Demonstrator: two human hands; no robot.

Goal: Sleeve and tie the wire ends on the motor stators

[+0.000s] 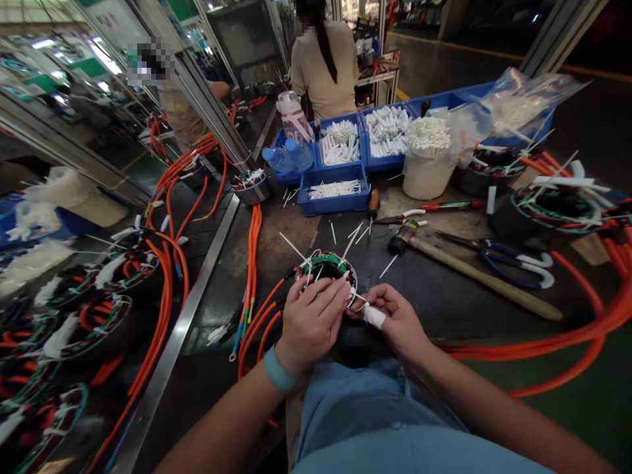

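A round motor stator [328,265] with coloured windings, white ties sticking out and orange leads sits at the near edge of the dark bench. My left hand [312,324], with a teal wristband, lies over its near side with fingers curled onto the winding. My right hand [395,319] is at the stator's right edge, fingers pinched on a thin white tie; one finger is wrapped in white tape.
Behind the stator lie a hammer [474,273], scissors [513,260], a screwdriver [372,204] and pliers [424,209]. Blue bins [336,191] of white sleeves and a white bucket [428,161] stand further back. More stators [553,209] and orange cables [170,263] lie on both sides. A person [326,59] stands beyond.
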